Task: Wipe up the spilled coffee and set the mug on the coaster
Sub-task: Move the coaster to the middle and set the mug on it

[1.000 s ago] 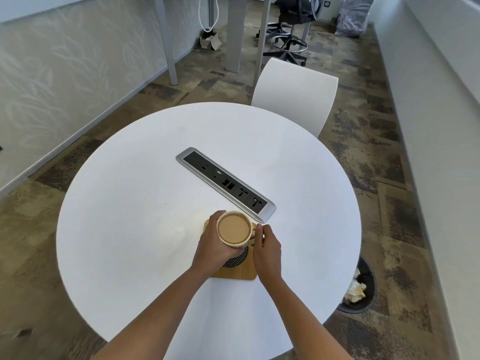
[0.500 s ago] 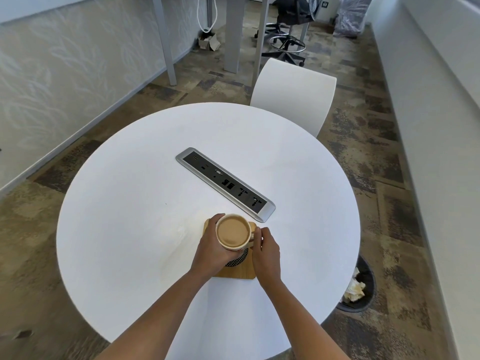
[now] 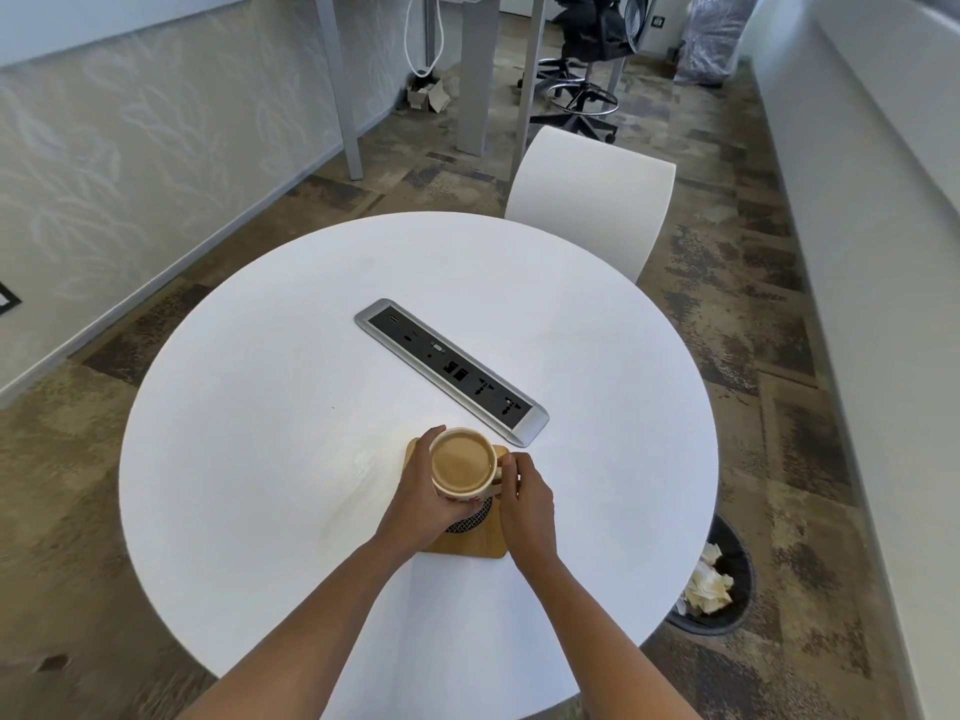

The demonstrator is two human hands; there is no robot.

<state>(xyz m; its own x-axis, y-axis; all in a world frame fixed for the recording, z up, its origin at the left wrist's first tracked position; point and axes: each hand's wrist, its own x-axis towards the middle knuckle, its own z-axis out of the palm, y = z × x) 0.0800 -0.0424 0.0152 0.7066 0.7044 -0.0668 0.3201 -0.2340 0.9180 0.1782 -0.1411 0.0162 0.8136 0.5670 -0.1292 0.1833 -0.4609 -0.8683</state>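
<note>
A cream mug [image 3: 462,469] full of milky coffee stands over the wooden coaster [image 3: 475,542], which has a round black woven pad in its middle. My left hand [image 3: 421,501] wraps the mug's left side. My right hand [image 3: 524,504] grips the handle on the right. Whether the mug's base touches the pad is hidden by my hands. A faint damp streak [image 3: 358,485] marks the white round table [image 3: 260,407] just left of the coaster.
A silver and black socket strip [image 3: 451,370] lies in the table's middle, close behind the mug. A white chair [image 3: 592,200] stands at the far side. A black bin [image 3: 719,584] with crumpled paper sits on the floor at the right.
The mug and both hands have barely shifted over the coaster; the mug sits slightly lower. The view has tilted a little.
</note>
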